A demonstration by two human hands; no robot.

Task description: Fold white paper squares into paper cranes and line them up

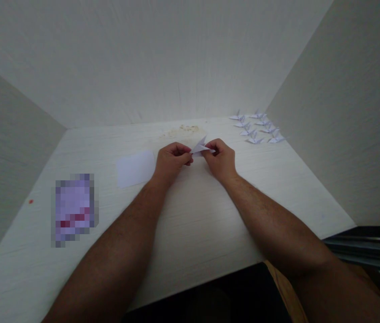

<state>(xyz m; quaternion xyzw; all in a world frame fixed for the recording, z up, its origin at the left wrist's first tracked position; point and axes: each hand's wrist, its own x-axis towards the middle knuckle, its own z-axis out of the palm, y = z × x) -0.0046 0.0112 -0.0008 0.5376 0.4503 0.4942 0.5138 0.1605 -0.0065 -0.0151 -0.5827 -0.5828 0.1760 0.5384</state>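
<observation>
Head view: left hand (175,158) and right hand (222,157) both pinch one folded paper (199,147). Uneven pull could tear it or spoil its creases.

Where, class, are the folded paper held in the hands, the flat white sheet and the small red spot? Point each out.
Folded paper (200,147): head view, on its exposed middle.
White sheet (136,168): head view, middle of its upper face.
Red spot (31,202): head view, at its centre.
</observation>
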